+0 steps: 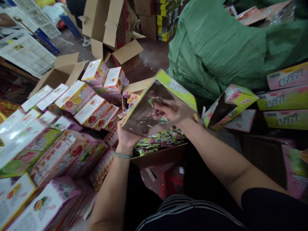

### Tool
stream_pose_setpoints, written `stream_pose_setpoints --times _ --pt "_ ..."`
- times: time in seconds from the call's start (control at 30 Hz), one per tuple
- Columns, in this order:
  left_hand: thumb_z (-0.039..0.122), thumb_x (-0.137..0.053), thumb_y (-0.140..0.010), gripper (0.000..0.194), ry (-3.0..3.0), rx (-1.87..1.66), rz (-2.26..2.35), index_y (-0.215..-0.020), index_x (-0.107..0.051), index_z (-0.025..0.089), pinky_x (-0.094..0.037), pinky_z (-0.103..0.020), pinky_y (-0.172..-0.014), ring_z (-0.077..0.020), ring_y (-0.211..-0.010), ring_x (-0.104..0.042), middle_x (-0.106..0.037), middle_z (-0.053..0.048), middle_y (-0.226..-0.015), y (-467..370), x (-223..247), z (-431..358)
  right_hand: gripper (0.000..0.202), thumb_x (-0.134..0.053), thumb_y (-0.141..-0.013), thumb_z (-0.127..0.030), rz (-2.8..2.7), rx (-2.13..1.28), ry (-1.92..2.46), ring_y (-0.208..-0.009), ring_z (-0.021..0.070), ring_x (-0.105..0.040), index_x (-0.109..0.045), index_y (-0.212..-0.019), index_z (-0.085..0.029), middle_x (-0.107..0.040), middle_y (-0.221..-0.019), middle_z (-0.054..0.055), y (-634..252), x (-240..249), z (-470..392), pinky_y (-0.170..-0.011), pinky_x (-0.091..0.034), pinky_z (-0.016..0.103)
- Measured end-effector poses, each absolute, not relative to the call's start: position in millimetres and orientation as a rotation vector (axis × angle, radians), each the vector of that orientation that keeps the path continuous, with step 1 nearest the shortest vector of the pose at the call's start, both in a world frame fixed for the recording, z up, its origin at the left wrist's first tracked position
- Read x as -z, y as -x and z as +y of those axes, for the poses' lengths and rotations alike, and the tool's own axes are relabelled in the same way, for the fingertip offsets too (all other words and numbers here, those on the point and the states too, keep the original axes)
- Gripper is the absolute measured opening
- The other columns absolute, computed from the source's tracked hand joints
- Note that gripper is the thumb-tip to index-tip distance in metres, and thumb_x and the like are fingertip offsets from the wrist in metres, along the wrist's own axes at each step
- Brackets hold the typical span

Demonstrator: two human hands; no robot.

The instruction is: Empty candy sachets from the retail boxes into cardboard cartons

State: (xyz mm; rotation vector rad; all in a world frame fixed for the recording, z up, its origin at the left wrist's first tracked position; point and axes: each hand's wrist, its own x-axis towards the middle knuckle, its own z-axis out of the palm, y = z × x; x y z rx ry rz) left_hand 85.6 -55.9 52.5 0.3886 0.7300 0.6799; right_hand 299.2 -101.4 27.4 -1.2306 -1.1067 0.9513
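A carton with a lime-green side [179,88] and a dark brown inner face is tilted up in front of me. My left hand [126,136] is closed around its lower left corner. My right hand [166,110] reaches over the brown face, fingers curled around what look like small green packets; motion blur hides their exact number. Directly below, a cardboard box [158,157] holds a heap of small green and pink packets [160,139]. More orange and purple packets [132,98] lie at its far left.
Rows of printed fruit cartons [84,110] are stacked to my left. A large green sack [216,48] bulges at the back right, with an open carton [231,102] and stacked green cartons [284,101] beside it. Open cardboard boxes [96,19] and white crates [24,51] stand behind.
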Motion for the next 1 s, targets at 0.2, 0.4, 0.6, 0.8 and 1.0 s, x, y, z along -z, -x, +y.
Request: stream_pose_setpoints --times 0.2,0.4,0.6,0.8,1.0 --pt "0.069 -0.035 -0.083 0.056 -0.453 -1.240 0.711 -0.105 -0.071 0.032 -0.061 -0.050 -0.083 -0.0338 -0.114 -0.067 -0.075 -0.010 -0.117 -40 -68 -27 0.046 -0.056 -0.100 -0.062 -1.580 -0.422 1.805 -0.137 0.0400 -0.051 -0.076 -0.119 -0.025 -0.063 -0.137 0.014 -298 0 -101 -0.114 -0.043 0.063" --pt "0.067 -0.032 -0.083 0.053 -0.321 -1.304 0.745 -0.103 -0.068 0.033 -0.060 -0.050 -0.081 -0.0338 -0.111 -0.067 -0.075 -0.010 -0.111 -25 -61 -21 0.062 -0.072 -0.092 -0.056 -2.080 -0.493 2.054 -0.153 0.0510 -0.018 -0.061 -0.146 -0.027 -0.025 -0.168 0.016 -284 46 -122 -0.116 -0.026 0.076" --pt "0.070 -0.036 -0.079 0.056 -0.323 -1.377 0.627 -0.104 -0.067 0.031 -0.058 -0.049 -0.077 -0.0347 -0.111 -0.066 -0.073 -0.011 -0.114 -16 -66 -29 0.053 -0.064 -0.090 -0.020 -2.340 -0.459 2.219 -0.148 0.0410 -0.029 -0.063 -0.143 -0.022 -0.038 -0.154 0.022 -298 79 -180 -0.112 -0.040 0.057" --pt "0.071 -0.030 -0.080 0.058 -0.246 -1.491 0.585 -0.103 -0.065 0.031 -0.056 -0.044 -0.080 -0.0302 -0.111 -0.067 -0.072 -0.010 -0.119 -1 -72 -31 0.052 -0.066 -0.089 -0.028 -2.400 -0.573 2.303 -0.151 0.0414 -0.025 -0.064 -0.141 -0.020 -0.036 -0.154 0.022 -296 80 -196 -0.118 -0.033 0.058" --pt "0.073 -0.034 -0.077 0.061 -0.176 -1.530 0.604 -0.105 -0.065 0.028 -0.056 -0.046 -0.082 -0.0301 -0.108 -0.067 -0.070 -0.013 -0.123 8 -74 -35 0.055 -0.076 -0.086 -0.036 -2.696 -0.762 2.203 -0.131 0.0404 -0.055 -0.063 -0.138 -0.020 -0.055 -0.136 0.022 -296 13 -178 -0.101 -0.050 0.051"
